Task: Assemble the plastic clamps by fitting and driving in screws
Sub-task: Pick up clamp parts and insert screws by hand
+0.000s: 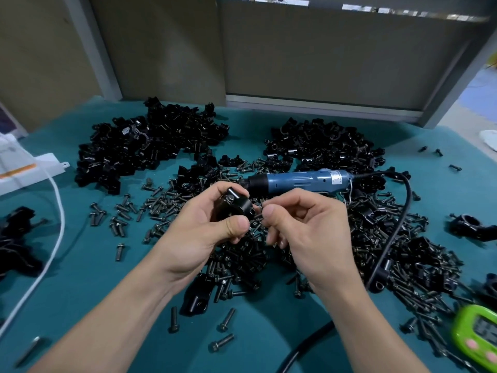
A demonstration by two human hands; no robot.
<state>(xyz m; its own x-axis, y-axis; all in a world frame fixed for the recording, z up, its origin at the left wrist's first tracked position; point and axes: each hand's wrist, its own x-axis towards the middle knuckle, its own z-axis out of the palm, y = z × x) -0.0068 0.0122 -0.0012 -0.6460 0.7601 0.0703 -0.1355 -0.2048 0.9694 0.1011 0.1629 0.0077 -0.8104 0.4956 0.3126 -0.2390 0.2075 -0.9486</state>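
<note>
Plastic clamp held over the loose screws [239, 261] on the green table [102, 286].
The clamp [238, 205] is gripped in the left hand [204, 232]. The right hand [304, 227] is pinched just beside it; whether a screw is held cannot be told. An electric screwdriver [298, 180] lies behind.

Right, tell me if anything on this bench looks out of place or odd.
Nothing damaged. Loose screws lie scattered across the teal mat, and the screwdriver cable runs over them. Left hand grips a clamp; right hand pinches a screw.
</note>
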